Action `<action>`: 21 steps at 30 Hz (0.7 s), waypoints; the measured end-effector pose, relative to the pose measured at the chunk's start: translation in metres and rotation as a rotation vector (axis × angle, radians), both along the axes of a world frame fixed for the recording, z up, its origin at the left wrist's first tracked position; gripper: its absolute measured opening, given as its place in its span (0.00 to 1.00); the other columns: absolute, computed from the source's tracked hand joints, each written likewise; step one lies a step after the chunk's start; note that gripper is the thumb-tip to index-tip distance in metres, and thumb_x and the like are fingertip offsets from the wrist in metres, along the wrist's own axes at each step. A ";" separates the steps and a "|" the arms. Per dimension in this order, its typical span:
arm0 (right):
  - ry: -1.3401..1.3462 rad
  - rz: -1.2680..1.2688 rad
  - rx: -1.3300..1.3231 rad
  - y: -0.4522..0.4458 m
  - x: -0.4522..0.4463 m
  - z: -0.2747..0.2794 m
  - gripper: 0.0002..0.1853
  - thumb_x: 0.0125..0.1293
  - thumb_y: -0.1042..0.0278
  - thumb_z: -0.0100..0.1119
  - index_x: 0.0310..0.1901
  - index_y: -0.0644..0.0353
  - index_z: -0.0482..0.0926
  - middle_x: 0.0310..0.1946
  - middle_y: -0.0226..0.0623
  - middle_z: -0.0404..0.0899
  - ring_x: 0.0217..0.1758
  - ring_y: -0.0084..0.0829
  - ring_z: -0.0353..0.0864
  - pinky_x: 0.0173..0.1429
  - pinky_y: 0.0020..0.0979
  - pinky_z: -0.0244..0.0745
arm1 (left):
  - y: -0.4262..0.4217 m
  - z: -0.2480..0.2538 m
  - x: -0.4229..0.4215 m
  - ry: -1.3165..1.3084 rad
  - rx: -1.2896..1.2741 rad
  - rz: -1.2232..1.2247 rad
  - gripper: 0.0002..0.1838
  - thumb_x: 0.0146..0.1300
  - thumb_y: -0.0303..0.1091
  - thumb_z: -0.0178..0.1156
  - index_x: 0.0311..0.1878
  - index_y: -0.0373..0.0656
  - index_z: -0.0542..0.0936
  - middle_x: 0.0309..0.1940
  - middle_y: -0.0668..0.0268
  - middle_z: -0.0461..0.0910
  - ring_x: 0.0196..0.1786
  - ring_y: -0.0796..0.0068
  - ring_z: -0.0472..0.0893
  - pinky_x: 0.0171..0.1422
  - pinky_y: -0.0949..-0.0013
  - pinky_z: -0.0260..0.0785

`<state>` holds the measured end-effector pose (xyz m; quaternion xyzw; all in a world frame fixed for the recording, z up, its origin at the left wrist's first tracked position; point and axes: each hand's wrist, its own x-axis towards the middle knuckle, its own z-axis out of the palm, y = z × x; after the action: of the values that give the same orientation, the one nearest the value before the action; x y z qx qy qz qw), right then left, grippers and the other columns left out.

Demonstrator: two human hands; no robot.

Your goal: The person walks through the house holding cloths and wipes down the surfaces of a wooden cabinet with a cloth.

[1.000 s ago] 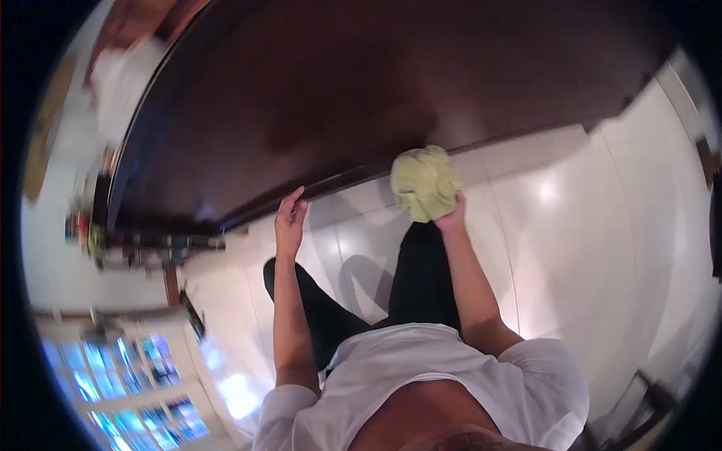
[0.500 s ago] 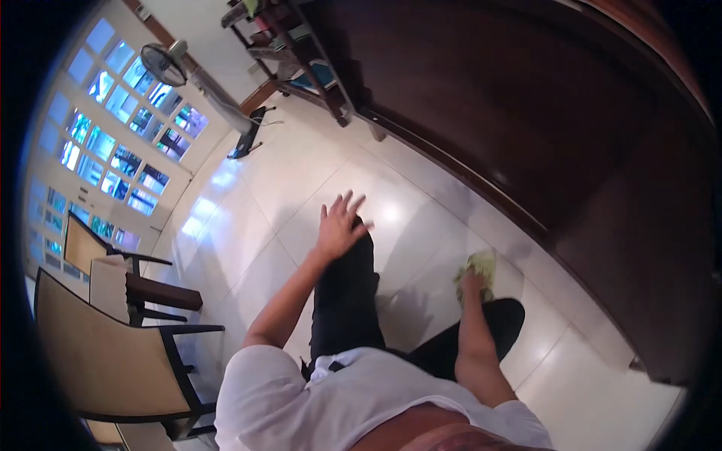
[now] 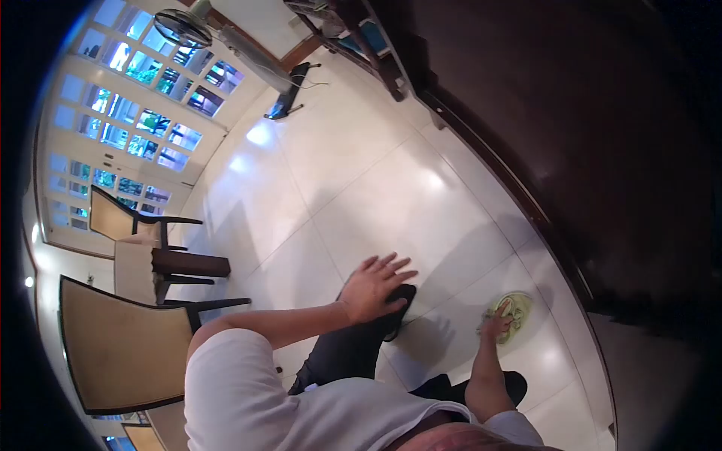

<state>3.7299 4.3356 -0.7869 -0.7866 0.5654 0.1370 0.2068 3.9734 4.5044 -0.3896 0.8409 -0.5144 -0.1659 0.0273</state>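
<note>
My left hand (image 3: 374, 289) is stretched out with its fingers spread, near my bent knee in dark trousers (image 3: 350, 349). Nothing is in it, and whether the palm rests on the knee I cannot tell. Low on the right, my right hand (image 3: 495, 325) presses a crumpled yellow-green cloth (image 3: 517, 310) onto the pale tiled floor (image 3: 376, 188). Its fingers lie over the cloth, which spreads out beyond them.
A large dark wooden piece of furniture (image 3: 541, 128) borders the floor on the right. A pedestal fan (image 3: 259, 64) stands at the back by glass-paned doors (image 3: 143, 98). Beige-backed chairs (image 3: 124, 346) are on the left. A dark shelf (image 3: 368, 45) stands at the top.
My view has shifted, so the fan and chairs appear displaced. My left arm has swung across to the right, its hand still spread. The cloth under my right hand looks flatter and more spread out.
</note>
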 end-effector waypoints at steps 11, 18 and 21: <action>-0.512 0.147 0.577 -0.074 0.062 0.072 0.23 0.54 0.72 0.53 0.54 0.59 0.73 0.34 0.44 0.80 0.36 0.36 0.78 0.42 0.37 0.73 | 0.035 0.051 -0.026 0.218 0.192 -0.022 0.36 0.52 0.41 0.62 0.66 0.55 0.62 0.67 0.62 0.60 0.70 0.57 0.58 0.70 0.50 0.53; -0.721 -0.072 1.089 0.026 0.104 0.403 0.18 0.51 0.74 0.50 0.46 0.58 0.75 0.26 0.24 0.71 0.28 0.18 0.69 0.34 0.22 0.65 | 0.088 0.070 -0.071 0.130 0.200 0.247 0.44 0.51 0.39 0.64 0.70 0.45 0.53 0.69 0.52 0.52 0.72 0.50 0.50 0.70 0.40 0.47; -0.952 -0.168 1.371 0.058 0.095 0.497 0.17 0.53 0.76 0.49 0.47 0.57 0.75 0.32 0.27 0.74 0.33 0.19 0.72 0.38 0.21 0.66 | 0.100 0.112 -0.088 0.427 0.006 0.553 0.49 0.48 0.37 0.67 0.70 0.40 0.49 0.68 0.46 0.51 0.71 0.46 0.51 0.71 0.46 0.49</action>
<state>3.8251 4.3933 -0.2902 -0.4157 0.2661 0.0879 0.8653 3.8857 4.6049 -0.2780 0.8948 -0.2492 -0.3260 0.1759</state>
